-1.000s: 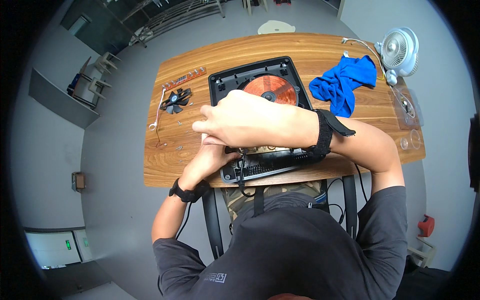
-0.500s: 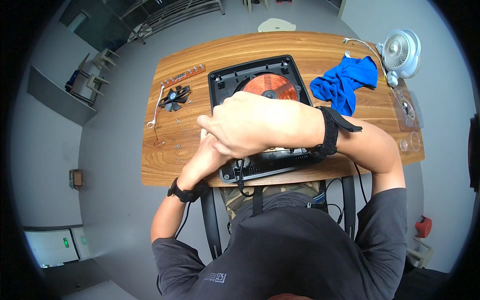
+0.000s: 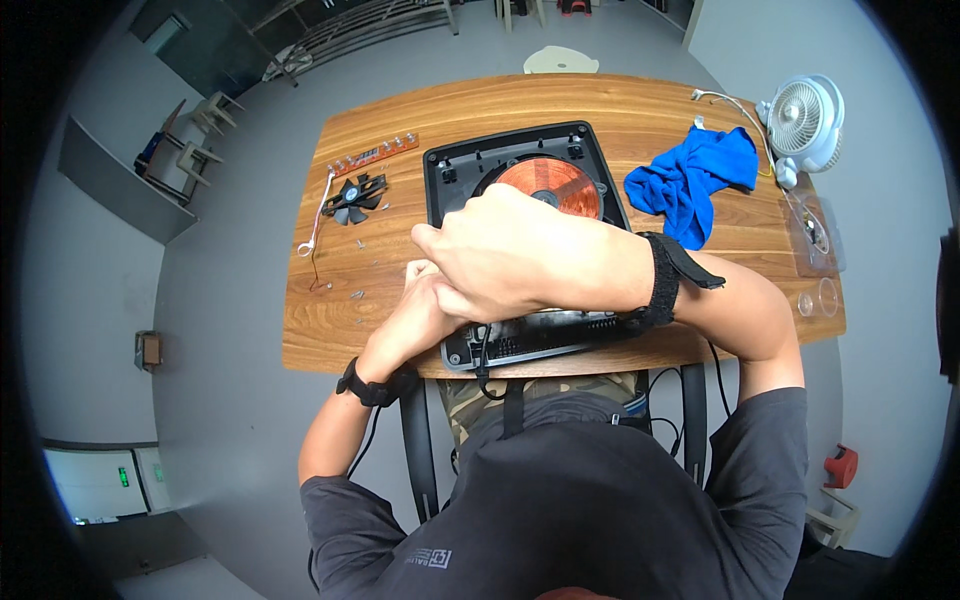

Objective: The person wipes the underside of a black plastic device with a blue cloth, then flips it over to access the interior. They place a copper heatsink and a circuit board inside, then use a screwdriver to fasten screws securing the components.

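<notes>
A black induction cooker housing (image 3: 530,352) lies opened on the wooden table in front of me, its copper coil (image 3: 565,183) showing beyond my hands. Over the housing's left half, my right hand (image 3: 515,245) is closed in a fist-like grip; anything inside it is hidden. Directly below and to its left, my left hand (image 3: 418,308) touches it, fingers curled at the housing's left edge. What the left fingers hold cannot be made out. Both hands cover the middle left of the housing. A black cord (image 3: 484,362) comes out at the near edge.
Left of the housing lie a black cooling fan (image 3: 352,198), a narrow circuit board (image 3: 376,153) and several loose screws (image 3: 357,294). To the right are a blue cloth (image 3: 700,175), a white desk fan (image 3: 805,120), a clear plastic box (image 3: 818,240) and a small clear cup (image 3: 827,297).
The whole view has shifted slightly, so the table sits a little lower. Both hands keep nearly the same closed pose over the housing, with the right fist turned very slightly.
</notes>
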`<state>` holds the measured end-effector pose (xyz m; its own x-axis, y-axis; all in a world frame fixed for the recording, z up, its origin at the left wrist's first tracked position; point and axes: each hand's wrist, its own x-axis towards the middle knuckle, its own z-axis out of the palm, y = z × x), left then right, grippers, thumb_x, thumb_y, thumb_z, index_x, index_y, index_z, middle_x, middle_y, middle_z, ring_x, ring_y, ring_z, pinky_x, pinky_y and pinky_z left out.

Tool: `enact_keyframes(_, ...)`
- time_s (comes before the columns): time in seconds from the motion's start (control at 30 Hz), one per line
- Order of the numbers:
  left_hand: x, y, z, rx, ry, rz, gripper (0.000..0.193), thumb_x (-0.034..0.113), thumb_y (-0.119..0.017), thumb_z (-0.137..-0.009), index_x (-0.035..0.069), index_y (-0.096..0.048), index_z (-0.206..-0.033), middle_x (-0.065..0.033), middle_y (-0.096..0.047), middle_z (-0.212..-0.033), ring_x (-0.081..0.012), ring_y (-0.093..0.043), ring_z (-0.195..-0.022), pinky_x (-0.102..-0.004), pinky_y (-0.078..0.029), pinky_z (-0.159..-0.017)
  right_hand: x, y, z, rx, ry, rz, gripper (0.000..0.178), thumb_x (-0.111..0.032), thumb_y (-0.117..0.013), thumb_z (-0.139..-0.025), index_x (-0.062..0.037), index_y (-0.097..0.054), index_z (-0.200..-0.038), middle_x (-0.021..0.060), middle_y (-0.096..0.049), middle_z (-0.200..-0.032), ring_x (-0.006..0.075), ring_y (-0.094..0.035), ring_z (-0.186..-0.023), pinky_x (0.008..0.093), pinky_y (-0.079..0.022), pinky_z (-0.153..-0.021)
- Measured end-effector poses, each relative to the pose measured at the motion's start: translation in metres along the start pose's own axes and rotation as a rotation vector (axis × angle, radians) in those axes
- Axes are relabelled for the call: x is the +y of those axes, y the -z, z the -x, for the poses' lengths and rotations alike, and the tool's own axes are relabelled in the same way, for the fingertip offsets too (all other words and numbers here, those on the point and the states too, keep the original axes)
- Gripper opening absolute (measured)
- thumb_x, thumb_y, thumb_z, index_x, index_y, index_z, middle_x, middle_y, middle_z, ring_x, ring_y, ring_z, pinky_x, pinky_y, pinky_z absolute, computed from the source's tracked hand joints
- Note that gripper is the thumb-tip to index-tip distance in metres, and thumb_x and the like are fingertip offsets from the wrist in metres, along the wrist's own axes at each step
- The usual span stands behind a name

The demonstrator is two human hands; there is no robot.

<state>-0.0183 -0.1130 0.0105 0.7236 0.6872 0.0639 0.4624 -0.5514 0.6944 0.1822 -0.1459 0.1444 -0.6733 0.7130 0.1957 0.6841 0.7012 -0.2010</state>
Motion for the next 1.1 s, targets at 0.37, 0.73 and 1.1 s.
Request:
enact_keyframes(0.37,0.002,0.000,0.000,0.007,-0.002,-0.076,0.029,0.022,-0.078,-0.082,0.007,-0.075,-0.107,-0.0155,-0.074,-0.108,-0.0333,-0.062,-0.111,-0.0451,-0.035,-0.099,0.004,-0.001,0.000,-0.041,0.021,-0.127,0.031,-0.019,-0.062,-0.084,0.0069,-0.055,-0.099,0.0266,-0.067,-0.069,0.0463,-0.069,-0.068,0.0526,-0.055,-0.063)
enact_keyframes(0.73,-0.004,0.000,0.003,-0.046,-0.005,-0.180,0.043,0.021,-0.083,-0.080,0.005,-0.069,-0.119,-0.0183,-0.067,-0.120,-0.0353,-0.055,-0.120,-0.0466,-0.035,-0.106,0.006,0.001,0.001,-0.057,0.039,-0.119,0.032,-0.023,-0.062,-0.090,0.0060,-0.056,-0.100,0.0254,-0.069,-0.073,0.0449,-0.069,-0.070,0.0519,-0.056,-0.066)
enact_keyframes(1.1,-0.012,-0.002,0.006,-0.021,-0.104,-0.299,0.042,0.022,-0.089,-0.076,0.008,-0.073,-0.112,-0.0147,-0.065,-0.119,-0.0321,-0.053,-0.122,-0.0461,-0.033,-0.105,0.003,0.011,-0.003,-0.166,-0.020,0.016,0.039,-0.033,-0.063,-0.097,0.0053,-0.063,-0.102,0.0241,-0.070,-0.078,0.0437,-0.071,-0.075,0.0496,-0.058,-0.070)
